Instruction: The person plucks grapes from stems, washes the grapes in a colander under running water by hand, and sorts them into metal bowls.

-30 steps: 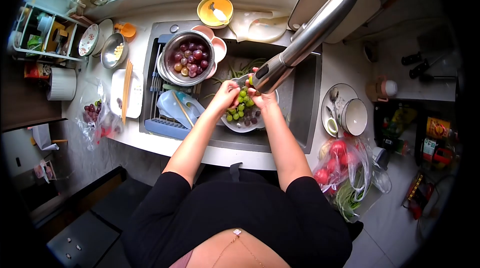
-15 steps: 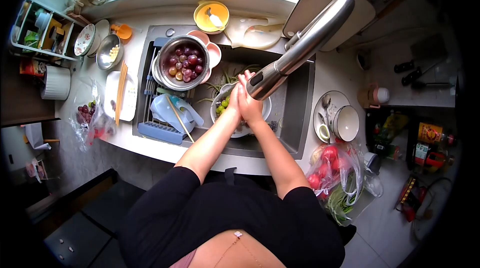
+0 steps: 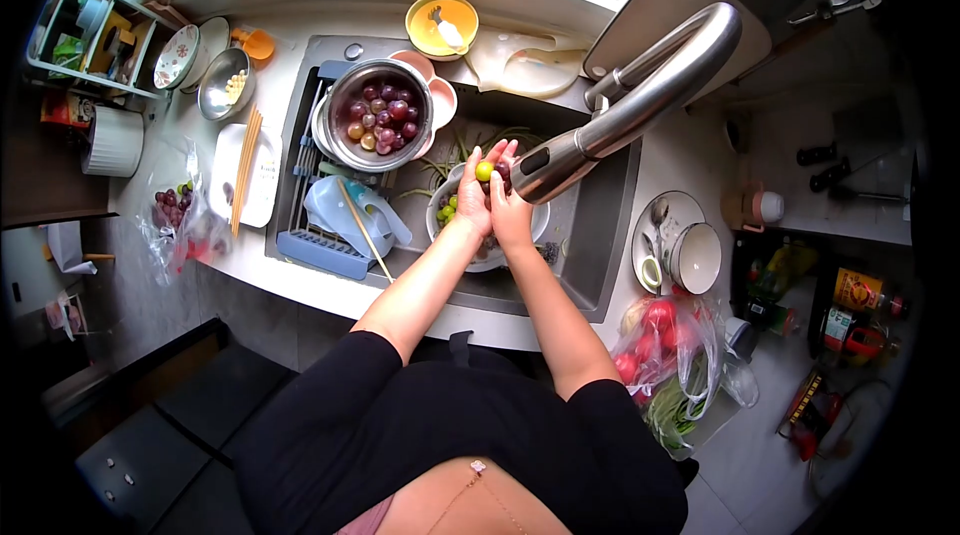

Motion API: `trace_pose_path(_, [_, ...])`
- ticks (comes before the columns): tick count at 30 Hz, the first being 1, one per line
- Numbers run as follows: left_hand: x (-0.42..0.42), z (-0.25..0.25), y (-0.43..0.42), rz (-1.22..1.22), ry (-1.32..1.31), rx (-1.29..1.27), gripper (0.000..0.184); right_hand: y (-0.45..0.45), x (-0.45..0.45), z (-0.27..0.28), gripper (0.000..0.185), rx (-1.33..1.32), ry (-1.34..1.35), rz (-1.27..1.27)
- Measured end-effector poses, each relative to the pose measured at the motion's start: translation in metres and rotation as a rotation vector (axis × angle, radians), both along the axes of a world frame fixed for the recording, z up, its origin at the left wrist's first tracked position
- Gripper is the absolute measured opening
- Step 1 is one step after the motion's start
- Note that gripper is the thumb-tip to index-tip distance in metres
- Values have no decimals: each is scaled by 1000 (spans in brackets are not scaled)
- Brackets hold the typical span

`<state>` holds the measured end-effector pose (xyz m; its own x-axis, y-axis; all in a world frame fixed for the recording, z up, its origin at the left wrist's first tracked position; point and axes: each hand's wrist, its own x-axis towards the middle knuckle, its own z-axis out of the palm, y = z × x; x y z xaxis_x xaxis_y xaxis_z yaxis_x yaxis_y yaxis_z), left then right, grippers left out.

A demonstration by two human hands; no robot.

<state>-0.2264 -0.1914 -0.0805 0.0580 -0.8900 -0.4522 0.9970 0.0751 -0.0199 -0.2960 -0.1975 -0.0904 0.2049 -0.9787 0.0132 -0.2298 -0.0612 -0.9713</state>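
My left hand [image 3: 474,197] and my right hand [image 3: 512,215] are cupped together under the faucet head [image 3: 548,169], with a few grapes [image 3: 485,171], green and dark, held between them. Below them a white bowl [image 3: 541,221] stands in the sink [image 3: 590,235], and more green grapes [image 3: 447,207] show in it beside my left wrist. Up and to the left, a steel pot [image 3: 425,140] holds red and amber grapes [image 3: 383,118]. Green stems [image 3: 458,148] lie in the sink behind the bowl.
A blue rack [image 3: 325,255] with a light blue plastic item [image 3: 340,210] fills the sink's left side. A yellow bowl [image 3: 462,13] sits behind. White tray [image 3: 265,175] with chopsticks is left; plate [image 3: 645,225], bowl [image 3: 695,261] and bagged red produce [image 3: 655,330] are right.
My hands have gone from picking at the green grapes, to pressed together, to cupped slightly open with grapes showing between them. The camera view has shifted a little.
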Motion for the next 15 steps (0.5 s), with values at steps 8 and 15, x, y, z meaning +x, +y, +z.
trace_pose_path(8, [-4, 0, 10, 46, 93, 15, 41, -17, -7, -50, 10, 113, -187, -96])
trace_pose_path(15, [12, 9, 10, 103, 134, 178, 30, -28, -4, -6, 9, 439, -728, -94])
